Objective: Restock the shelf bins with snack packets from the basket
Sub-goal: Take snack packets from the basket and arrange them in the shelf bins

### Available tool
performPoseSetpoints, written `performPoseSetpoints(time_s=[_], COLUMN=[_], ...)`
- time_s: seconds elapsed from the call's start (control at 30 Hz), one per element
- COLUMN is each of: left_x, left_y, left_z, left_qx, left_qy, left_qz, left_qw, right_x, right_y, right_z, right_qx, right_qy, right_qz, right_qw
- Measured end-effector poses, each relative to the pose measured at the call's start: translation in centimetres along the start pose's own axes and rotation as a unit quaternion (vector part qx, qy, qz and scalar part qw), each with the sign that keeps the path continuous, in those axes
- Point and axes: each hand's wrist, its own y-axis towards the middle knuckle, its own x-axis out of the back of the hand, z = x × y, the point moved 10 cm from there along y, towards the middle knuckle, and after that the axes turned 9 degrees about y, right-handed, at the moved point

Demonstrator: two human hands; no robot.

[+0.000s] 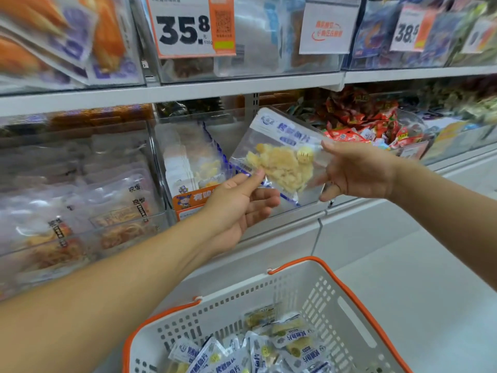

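Two hands held one snack packet (279, 160) up in front of the clear shelf bin (188, 157) on the middle shelf (376, 76): the left hand (236, 203) pinched its lower corner between thumb and fingers, and the right hand (355, 170) met its right edge, thumb on the face, though whether that grip was truly clamped I cannot tell. The packet hung tilted, just before the bin's open top and not yet inside. Below, the white basket (336, 300) with orange handles held more of the same packets.

A thin corner pinch on slick film could have slipped, dropping the packet to the floor or back into the basket; going in tilted, it could have caught the bin's front wall or crumpled the packets stacked there.

Readable writing was scarce: a price tag (185, 30) showed "35.8", another (407, 30) "38.5". The packet's blue Chinese lettering was too blurred to read surely.
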Motion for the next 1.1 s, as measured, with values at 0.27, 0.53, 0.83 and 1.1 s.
performPoseSetpoints(time_s=[0.27,0.53,0.83,1.1], left_x=[-0.3,8.4,11.0,11.0], left_y=[-0.8,1.4,4.2,4.6], left_z=[-5.0,-11.2,-11.1,-11.2], left_qx=[-0.069,-0.194,-0.132,-0.149], left_qy=[0.187,0.731,0.760,0.764], left_qz=[0.012,-0.171,-0.153,-0.163], left_qw=[0.980,0.632,0.618,0.606], right_x=[4.2,2.8,1.6,6.0], right_y=[1.3,11.8,25.1,26.8], right_z=[2.2,6.1,6.7,6.5], right_qx=[0.114,0.015,0.063,0.184], right_qy=[-0.072,-0.572,-0.695,-0.507], right_qz=[-0.262,-0.259,-0.177,-0.283], right_qw=[0.956,0.778,0.694,0.793])
